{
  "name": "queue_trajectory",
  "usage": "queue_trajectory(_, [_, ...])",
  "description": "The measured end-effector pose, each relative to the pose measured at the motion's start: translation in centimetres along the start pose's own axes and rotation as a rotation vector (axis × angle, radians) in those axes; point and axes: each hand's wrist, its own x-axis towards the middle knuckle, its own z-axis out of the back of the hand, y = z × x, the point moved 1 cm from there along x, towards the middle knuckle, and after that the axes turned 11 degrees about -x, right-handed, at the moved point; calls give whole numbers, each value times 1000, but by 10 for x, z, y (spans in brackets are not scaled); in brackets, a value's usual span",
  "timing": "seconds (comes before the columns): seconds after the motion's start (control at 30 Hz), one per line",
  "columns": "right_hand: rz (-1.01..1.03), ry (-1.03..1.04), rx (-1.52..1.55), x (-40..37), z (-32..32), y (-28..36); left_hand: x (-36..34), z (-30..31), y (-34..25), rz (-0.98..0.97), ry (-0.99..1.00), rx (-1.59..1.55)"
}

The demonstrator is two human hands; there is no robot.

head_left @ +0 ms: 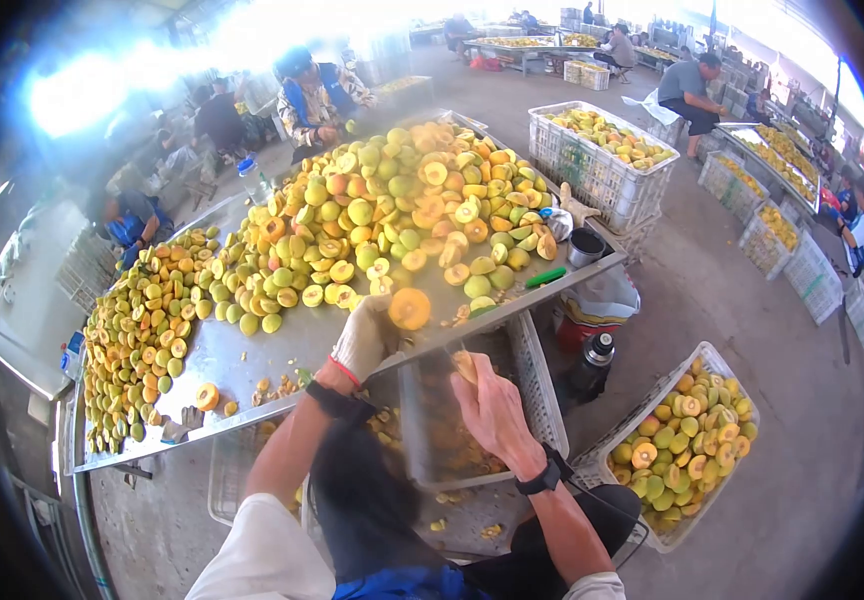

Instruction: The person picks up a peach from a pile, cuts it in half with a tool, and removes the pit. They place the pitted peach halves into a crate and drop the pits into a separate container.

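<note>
A cut fruit half [410, 309], its orange inside turned up toward the camera, sits at the fingertips of the left hand [367, 338], just above the near edge of the metal table [222, 362]. That hand wears a pale glove, and its fingers are closed on the fruit's side. The right hand [497, 412] is bare, lower and to the right, its fingers wrapped round the light brown handle of a small tool [464, 366] — the thin end points up toward the table edge, apart from the fruit half.

Beyond the left hand, a big heap of fruit [352, 215], green and orange, many pieces cut open, spreads across the table and down its left side. Up and right of both hands lie a green object [546, 278] and, near the table's corner, a metal cup [586, 246]. Below the table edge, between the hands and reaching under them, is a pale crate [535, 385] with scraps in it.

To the right of the right hand stands a dark flask [592, 365], then a white crate [587, 465] full of fruit. Farther off, past the table's right side, is another filled crate [607, 185] — and across the heap, a person [317, 100] sits facing the table.
</note>
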Motion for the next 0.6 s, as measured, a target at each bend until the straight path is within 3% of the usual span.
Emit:
queue_trajectory(0.1, [19, 2, -19, 4, 7, 8, -14, -14, 8, -65, 73, 157])
queue_trajectory(0.23, [-2, 60, -154, 11, 13, 6, 6, -14, 49, 60, 13, -311])
queue_trajectory(0.43, [-58, 99, -190, 18, 12, 7, 1, -17, 63, 95, 27, -361])
queue_trajectory(0.6, [27, 99, -317, 19, 15, 14, 3, -24, 70, 29, -31, -387])
